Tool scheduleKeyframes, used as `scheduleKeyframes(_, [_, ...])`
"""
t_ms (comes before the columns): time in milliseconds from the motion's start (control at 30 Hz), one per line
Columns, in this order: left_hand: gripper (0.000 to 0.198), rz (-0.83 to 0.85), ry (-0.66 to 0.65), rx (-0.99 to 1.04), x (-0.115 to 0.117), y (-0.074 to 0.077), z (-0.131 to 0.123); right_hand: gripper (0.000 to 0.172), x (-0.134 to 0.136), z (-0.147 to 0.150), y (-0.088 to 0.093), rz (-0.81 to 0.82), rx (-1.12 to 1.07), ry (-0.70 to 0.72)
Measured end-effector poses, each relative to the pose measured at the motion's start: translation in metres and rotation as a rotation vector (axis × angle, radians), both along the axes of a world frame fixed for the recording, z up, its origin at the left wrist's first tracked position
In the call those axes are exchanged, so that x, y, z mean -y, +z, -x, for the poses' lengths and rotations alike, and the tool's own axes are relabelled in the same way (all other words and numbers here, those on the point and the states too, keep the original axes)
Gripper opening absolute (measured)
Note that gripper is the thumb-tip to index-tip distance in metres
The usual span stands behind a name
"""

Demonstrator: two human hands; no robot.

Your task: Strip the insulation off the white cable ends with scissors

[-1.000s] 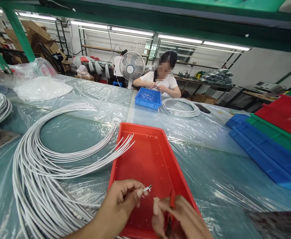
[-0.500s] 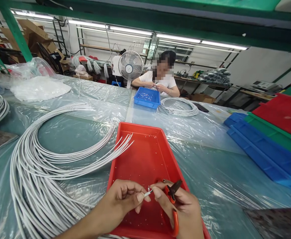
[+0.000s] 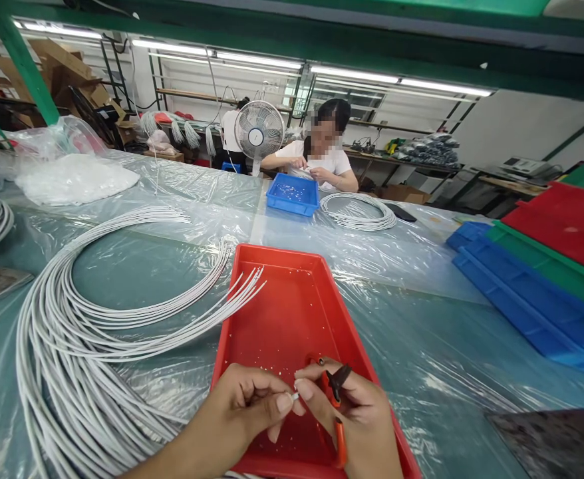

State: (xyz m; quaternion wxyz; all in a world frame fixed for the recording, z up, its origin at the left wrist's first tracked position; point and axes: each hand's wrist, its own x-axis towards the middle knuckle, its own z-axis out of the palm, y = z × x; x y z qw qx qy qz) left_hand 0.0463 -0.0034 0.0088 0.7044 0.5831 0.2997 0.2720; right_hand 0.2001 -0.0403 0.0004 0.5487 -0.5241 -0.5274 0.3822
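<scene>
My left hand [image 3: 257, 407] pinches the end of a white cable [image 3: 294, 396] between thumb and forefinger, over the red tray [image 3: 282, 313]. In my right hand [image 3: 356, 419] sit orange-handled scissors [image 3: 339, 436], hooked in the fingers with their dark blades [image 3: 340, 379] pointing up and away from the cable. The right thumb and forefinger come together at the cable's tip, hiding it. Small white scraps are scattered over the tray floor. A big coil of white cables [image 3: 52, 306] lies left of the tray, with several ends resting over its left rim.
Stacked blue, green and red trays [image 3: 531, 286] stand at the right. Across the table a co-worker [image 3: 339, 163] handles something over a blue tray [image 3: 292, 209], beside another cable coil [image 3: 359, 223]. A white plastic bag [image 3: 72, 179] lies at the back left.
My right thumb and forefinger have closed in on the cable tip, covering more of it. The right hand and scissors have shifted slightly left.
</scene>
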Motion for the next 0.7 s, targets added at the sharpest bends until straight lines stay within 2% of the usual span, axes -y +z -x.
scheduleKeyframes(167, [0.033,0.05,-0.057,0.045,-0.002,-0.002,0.002,0.021,-0.005,0.002,-0.004,0.294,-0.368,0.131])
scheduleKeyframes(333, [0.034,0.047,-0.054,0.061,0.0,-0.003,-0.001,0.027,-0.007,0.007,-0.012,0.419,-0.669,0.236])
scheduleKeyframes(400, [0.034,0.048,-0.038,0.05,-0.001,-0.003,-0.002,0.027,-0.007,0.007,-0.013,0.462,-0.697,0.229])
scheduleKeyframes(467, [0.033,0.048,0.001,0.028,-0.001,-0.003,-0.002,0.029,-0.006,0.006,-0.013,0.435,-0.566,0.178])
scheduleKeyframes(567, [0.033,0.081,0.101,-0.005,-0.004,-0.006,0.0,0.026,-0.005,-0.001,-0.012,0.255,-0.084,-0.024])
scheduleKeyframes(667, [0.033,0.135,0.177,-0.02,-0.006,-0.007,0.003,0.021,-0.003,-0.012,-0.014,-0.122,0.534,-0.325])
scheduleKeyframes(700, [0.032,0.145,0.187,-0.021,-0.007,-0.007,0.003,0.017,-0.002,-0.015,-0.015,-0.276,0.71,-0.365])
